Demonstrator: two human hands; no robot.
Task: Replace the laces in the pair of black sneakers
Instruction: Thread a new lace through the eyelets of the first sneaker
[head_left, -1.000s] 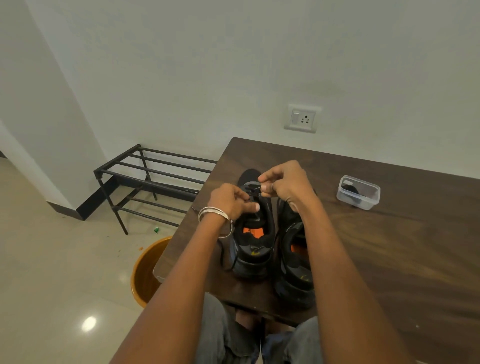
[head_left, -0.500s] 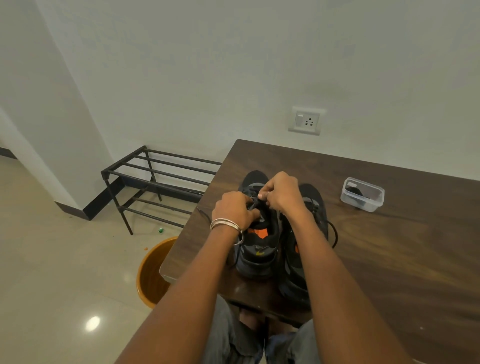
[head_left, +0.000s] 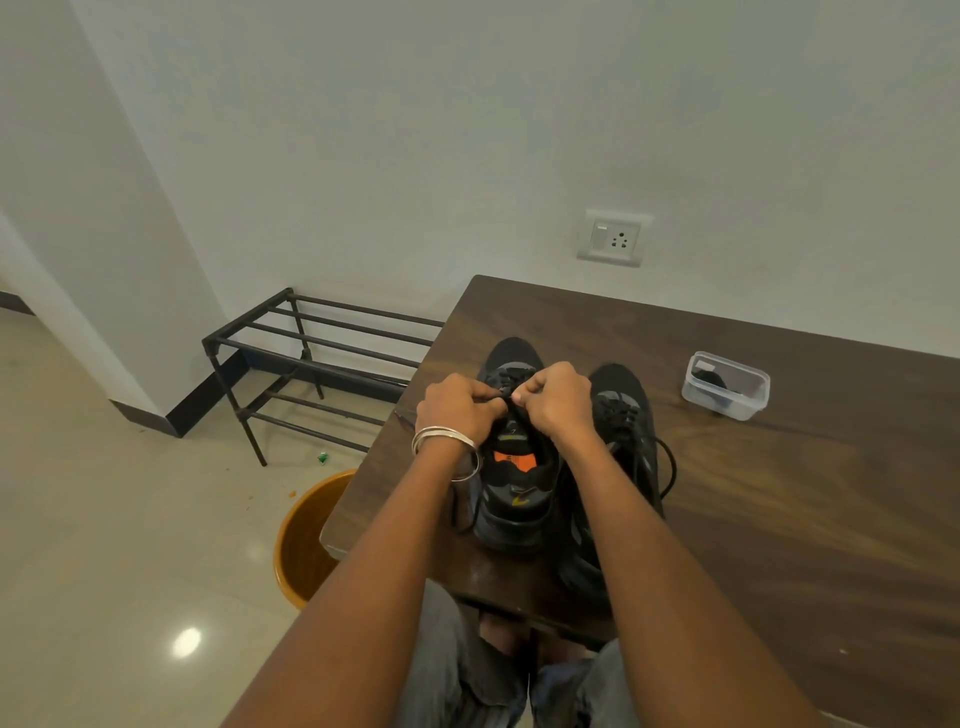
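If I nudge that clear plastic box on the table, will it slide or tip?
The small clear plastic box is low, so it would probably slide on the smooth dark wooden table, not tip. It looks light; only something small and dark shows inside.

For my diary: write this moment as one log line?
left hand: pinching lace | right hand: pinching lace | left sneaker: on table

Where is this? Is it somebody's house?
Probably a room in a home, perhaps near the entrance. A metal shoe rack stands by the white wall, a wall socket sits above a wooden table, and an orange bucket rests on the shiny tiled floor.
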